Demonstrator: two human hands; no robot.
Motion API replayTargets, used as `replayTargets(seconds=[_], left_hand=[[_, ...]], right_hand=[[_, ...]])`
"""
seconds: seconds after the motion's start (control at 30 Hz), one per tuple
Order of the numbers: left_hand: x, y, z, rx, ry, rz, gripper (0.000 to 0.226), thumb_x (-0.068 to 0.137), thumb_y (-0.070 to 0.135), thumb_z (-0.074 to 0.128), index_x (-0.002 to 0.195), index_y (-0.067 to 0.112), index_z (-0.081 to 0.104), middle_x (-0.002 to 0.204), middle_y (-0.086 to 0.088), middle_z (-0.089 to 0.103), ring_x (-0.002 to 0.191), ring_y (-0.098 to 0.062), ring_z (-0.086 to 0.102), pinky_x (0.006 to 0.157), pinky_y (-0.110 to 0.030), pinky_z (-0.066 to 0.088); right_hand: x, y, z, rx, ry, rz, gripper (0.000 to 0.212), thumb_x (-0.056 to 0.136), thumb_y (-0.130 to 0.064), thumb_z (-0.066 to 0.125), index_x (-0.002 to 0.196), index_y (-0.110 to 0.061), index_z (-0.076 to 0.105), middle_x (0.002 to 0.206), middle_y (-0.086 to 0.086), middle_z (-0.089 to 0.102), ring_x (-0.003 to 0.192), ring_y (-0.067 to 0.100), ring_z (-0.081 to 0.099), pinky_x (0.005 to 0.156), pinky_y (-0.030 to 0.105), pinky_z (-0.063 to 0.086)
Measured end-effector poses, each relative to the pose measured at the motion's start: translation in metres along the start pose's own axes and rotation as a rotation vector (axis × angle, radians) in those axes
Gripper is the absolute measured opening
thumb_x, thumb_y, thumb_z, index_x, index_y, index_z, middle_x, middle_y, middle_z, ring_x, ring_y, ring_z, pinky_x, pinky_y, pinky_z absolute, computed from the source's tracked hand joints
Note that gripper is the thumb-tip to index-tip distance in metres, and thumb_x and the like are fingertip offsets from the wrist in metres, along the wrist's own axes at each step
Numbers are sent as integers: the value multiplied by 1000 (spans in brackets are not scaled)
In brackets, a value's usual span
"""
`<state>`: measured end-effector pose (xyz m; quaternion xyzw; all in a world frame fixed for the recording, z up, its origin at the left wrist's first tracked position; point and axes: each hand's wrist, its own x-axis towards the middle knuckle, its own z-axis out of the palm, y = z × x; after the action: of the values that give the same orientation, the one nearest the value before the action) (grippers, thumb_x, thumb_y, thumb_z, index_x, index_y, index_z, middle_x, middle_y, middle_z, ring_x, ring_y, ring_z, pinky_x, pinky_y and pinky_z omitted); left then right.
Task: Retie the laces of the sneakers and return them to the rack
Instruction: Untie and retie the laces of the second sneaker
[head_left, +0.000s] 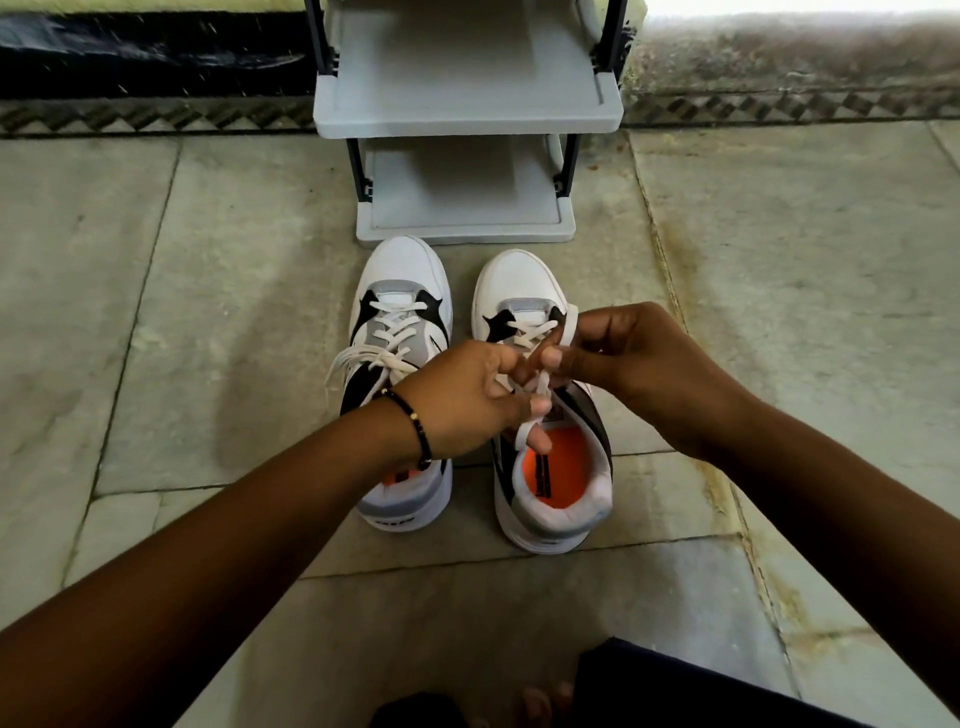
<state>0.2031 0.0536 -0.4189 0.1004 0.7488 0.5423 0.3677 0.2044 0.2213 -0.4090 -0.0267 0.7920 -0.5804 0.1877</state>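
Two white, grey and black sneakers stand side by side on the floor, toes pointing at the rack. The left sneaker (400, 291) has its white laces tied in a bow. Over the right sneaker (519, 286) both hands meet. My left hand (467, 400) pinches one white lace (540, 387), a loop of it hanging by my little finger. My right hand (628, 358) grips the other lace end (569, 325), which curls up over my fingers. The orange insole (563, 467) shows in the right sneaker's opening.
A grey plastic shoe rack (467, 228) with two bare shelves stands just beyond the toes. Stone floor tiles spread all around. A patterned border and a wall run behind the rack. My dark-clothed knee (675, 686) is at the bottom.
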Motion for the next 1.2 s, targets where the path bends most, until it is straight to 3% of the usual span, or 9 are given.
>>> replayTargets(seconds=[0.2,0.33,0.5,0.57,0.73,0.87,0.97,1.1,1.2], left_hand=[[7,-3,9,410,285,-31,32,86,39,55,71,10,61,62,-5,71,50,-5,56,59,-26,44],[1,10,12,16,245,-142,24,92,24,47,77,19,66,67,3,62,41,3,47,48,-17,37],[-10,15,5,-596,118,-377,13,88,23,50,95,28,59,86,3,56,70,-8,45,61,-24,39],[-13,14,3,-688,132,-406,12,86,32,52,90,27,63,90,2,57,83,-11,49,68,-28,44],[-24,17,-10,-789,187,-397,21,85,40,51,73,27,63,96,0,60,104,-18,52,87,-38,42],[-34,15,-39,-857,253,-287,34,90,37,43,62,25,59,83,7,68,104,-15,59,92,-37,40],[-40,12,-54,-913,357,-179,36,95,31,37,63,24,54,52,12,61,79,-10,68,94,-36,42],[-41,9,-62,-744,500,-119,33,96,29,36,68,21,51,35,8,45,58,-3,65,72,-25,51],[-39,-15,-73,36,735,-77,34,95,25,43,67,16,59,44,8,57,54,-9,62,65,-30,51]], right_hand=[[-5,0,-5,69,26,-30,17,83,-8,62,90,5,70,83,14,73,74,11,68,67,16,51],[-6,0,-8,58,36,-30,14,81,-11,64,87,-2,72,80,10,72,69,6,64,62,13,47],[-6,0,-6,45,37,-41,20,77,-19,67,88,-3,72,87,12,74,81,20,70,74,24,53],[-6,-1,-6,24,42,-44,29,72,-30,68,87,-5,72,88,15,74,85,27,69,79,33,53],[-7,0,-11,49,88,-30,9,80,-14,65,84,-15,72,76,6,71,65,10,58,60,19,45],[-11,2,-20,60,161,36,12,84,-12,61,87,-13,72,75,3,71,64,13,55,59,24,44],[-13,0,-27,148,219,107,13,86,-11,59,87,-7,71,80,9,70,65,17,56,58,27,45],[-17,-2,-32,163,272,186,13,87,-9,58,85,-2,68,73,11,66,58,19,55,53,29,46],[-20,7,-40,115,357,300,12,86,-8,58,85,0,67,73,14,65,53,20,55,49,31,46]])
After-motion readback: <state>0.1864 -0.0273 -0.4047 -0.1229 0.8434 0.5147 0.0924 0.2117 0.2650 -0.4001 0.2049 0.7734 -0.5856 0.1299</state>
